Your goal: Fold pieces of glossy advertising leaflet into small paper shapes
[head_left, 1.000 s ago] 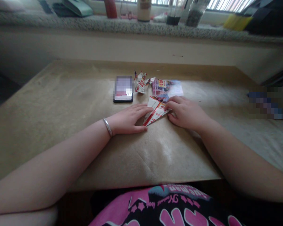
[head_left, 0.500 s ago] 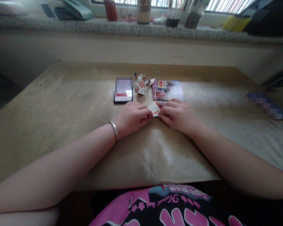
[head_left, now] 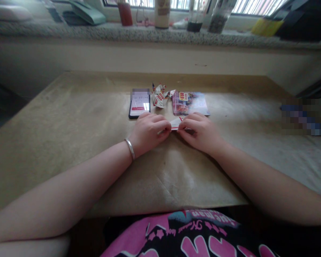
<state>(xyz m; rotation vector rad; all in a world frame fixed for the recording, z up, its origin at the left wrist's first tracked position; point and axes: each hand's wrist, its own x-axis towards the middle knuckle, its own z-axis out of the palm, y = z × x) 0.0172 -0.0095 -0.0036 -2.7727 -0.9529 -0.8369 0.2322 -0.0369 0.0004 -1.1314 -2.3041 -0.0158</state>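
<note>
A small folded piece of printed red and white paper (head_left: pixel 176 123) lies on the brown paper table cover (head_left: pixel 69 142), between my two hands. My left hand (head_left: pixel 149 131), with a silver bangle on its wrist, has its fingers curled and pinches the paper's left side. My right hand (head_left: pixel 200 130) pinches the paper's right side, fingers closed on it. Most of the folded paper is hidden under my fingers.
Just beyond my hands lie a phone (head_left: pixel 139 105) with a lit screen, a crumpled paper scrap (head_left: pixel 159 96) and a flat printed leaflet (head_left: pixel 189 103). A stone window ledge (head_left: pixel 149 33) at the back holds jars and bottles. A blurred object (head_left: pixel 306 117) sits far right.
My hands drew together over the folded paper. A second ago the left hand lay flat on a larger triangular piece; now both hands pinch it, folded smaller.
</note>
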